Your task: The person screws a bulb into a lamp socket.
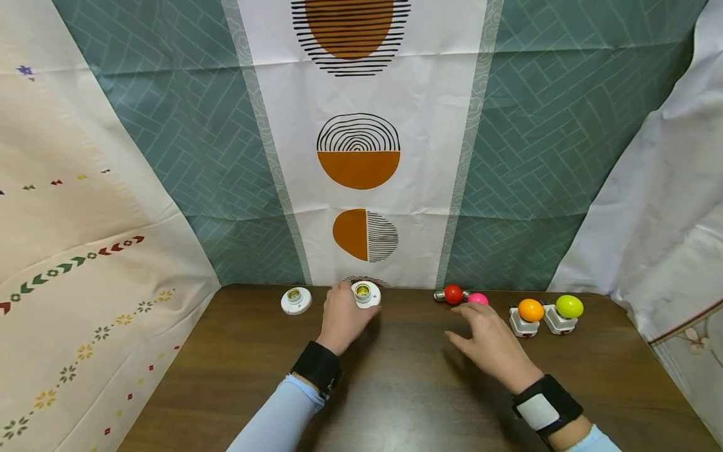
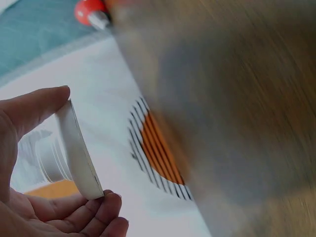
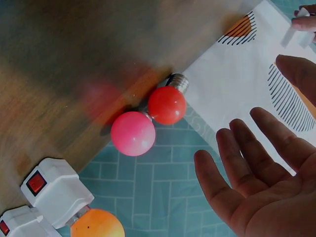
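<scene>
My left hand [image 1: 348, 317] grips a round white lamp holder [image 1: 366, 295] by its base rim, thumb on one side and fingers on the other, as the left wrist view [image 2: 79, 153] shows. A second white lamp holder [image 1: 296, 301] lies to its left on the table. Over the table at the right, my right hand [image 1: 490, 342] is held with fingers spread and nothing in them. Just beyond its fingertips lie a red bulb [image 3: 167, 105] and a pink bulb [image 3: 133, 133], side by side near the table's back edge.
Farther right, an orange bulb [image 1: 531, 310] and a yellow-green bulb [image 1: 569, 306] sit in white switched sockets [image 1: 524, 326]. A patterned cloth [image 1: 361, 88] hangs behind the brown wooden table [image 1: 407, 389]. Pale cloths [image 1: 85, 263] flank it on both sides.
</scene>
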Available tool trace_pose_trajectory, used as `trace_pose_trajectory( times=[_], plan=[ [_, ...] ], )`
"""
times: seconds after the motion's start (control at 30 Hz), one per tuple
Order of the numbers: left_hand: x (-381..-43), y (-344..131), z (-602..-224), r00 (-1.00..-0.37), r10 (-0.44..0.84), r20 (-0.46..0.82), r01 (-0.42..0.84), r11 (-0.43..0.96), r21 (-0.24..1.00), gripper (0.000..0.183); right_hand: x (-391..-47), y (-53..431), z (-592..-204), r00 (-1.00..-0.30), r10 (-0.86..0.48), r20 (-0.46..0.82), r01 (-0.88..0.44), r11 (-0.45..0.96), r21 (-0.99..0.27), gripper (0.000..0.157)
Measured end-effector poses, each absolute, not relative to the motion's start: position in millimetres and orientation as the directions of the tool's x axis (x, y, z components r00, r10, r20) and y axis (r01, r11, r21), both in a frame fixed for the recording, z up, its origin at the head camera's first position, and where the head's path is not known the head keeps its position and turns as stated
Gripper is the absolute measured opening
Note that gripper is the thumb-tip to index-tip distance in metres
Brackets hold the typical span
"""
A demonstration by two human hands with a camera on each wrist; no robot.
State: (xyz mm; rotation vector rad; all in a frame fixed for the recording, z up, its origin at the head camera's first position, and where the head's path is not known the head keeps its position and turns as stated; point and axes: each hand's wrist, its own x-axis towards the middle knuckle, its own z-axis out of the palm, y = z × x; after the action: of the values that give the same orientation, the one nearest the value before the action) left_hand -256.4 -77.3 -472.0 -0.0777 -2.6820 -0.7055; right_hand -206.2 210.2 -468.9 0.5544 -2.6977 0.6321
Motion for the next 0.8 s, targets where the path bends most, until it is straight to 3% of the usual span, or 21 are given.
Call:
trace_pose_trajectory(
  times=[0.5, 0.8],
  plan=[
    [-207, -48, -466, -0.953, 0.085, 0.291, 0.236, 0.812, 0.534, 0.072, -219, 219, -479, -0.929, -0.241, 0.281, -0.336, 0.865, -0.372, 0.054],
    [-194, -41, -464, -0.942, 0.122, 0.313, 0.277, 0.811, 0.516, 0.073, -242, 228, -483, -0.937, -0.186, 0.294, -0.293, 0.878, -0.379, 0.061]
  ],
)
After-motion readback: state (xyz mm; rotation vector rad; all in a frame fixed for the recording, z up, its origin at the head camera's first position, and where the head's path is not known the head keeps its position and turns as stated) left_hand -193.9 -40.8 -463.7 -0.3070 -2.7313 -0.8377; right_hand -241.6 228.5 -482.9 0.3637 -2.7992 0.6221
